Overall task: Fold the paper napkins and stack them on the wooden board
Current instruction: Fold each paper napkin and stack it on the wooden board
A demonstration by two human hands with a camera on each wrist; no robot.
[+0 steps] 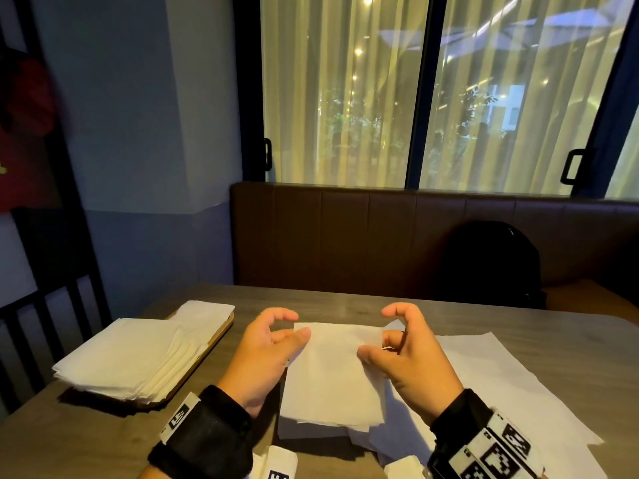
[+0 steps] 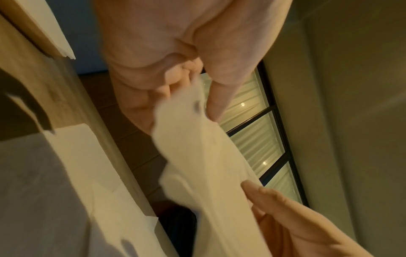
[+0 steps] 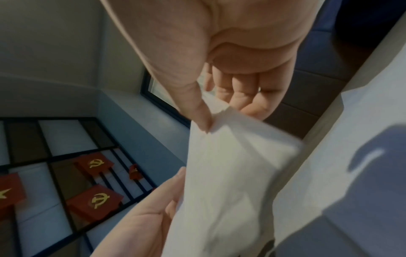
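white paper napkin (image 1: pixel 332 371) held up — left hand (image 1: pixel 266 354) and right hand (image 1: pixel 404 357) each grip pinched on a top corner.

The room is dim; warm yellow light glows through the sheer pale curtains (image 1: pixel 345 98) far behind. Both wrist views are soft with motion blur, and the head view bends at its edges.

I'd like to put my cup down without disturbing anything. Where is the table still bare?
Bare table runs along the far edge, beyond both hands, and in the near left corner in front of the wooden board. The middle and right are crowded: the held napkin and the spread sheets.
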